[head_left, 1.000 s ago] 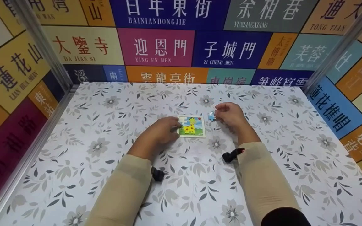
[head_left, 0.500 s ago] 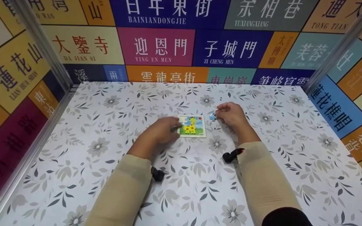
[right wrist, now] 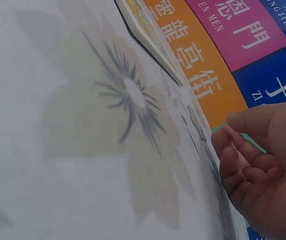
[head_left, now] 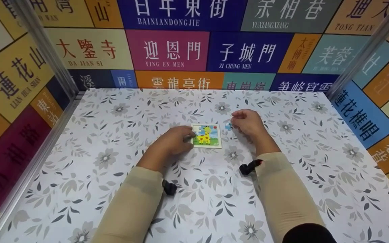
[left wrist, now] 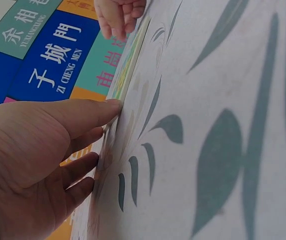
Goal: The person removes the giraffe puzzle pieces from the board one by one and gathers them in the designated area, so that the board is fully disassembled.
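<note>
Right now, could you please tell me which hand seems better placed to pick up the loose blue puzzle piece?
Probably the right hand: its fingertips are beside the blue puzzle piece. The left hand is farther off, at the left edge of the giraffe puzzle.

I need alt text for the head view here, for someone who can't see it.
A person's left hand touches the left edge of a small giraffe puzzle with a pale gap at upper left, while the right hand is beside a small blue piece. Around them is a floral-patterned tabletop, with colourful panels of Chinese lettering behind.
</note>
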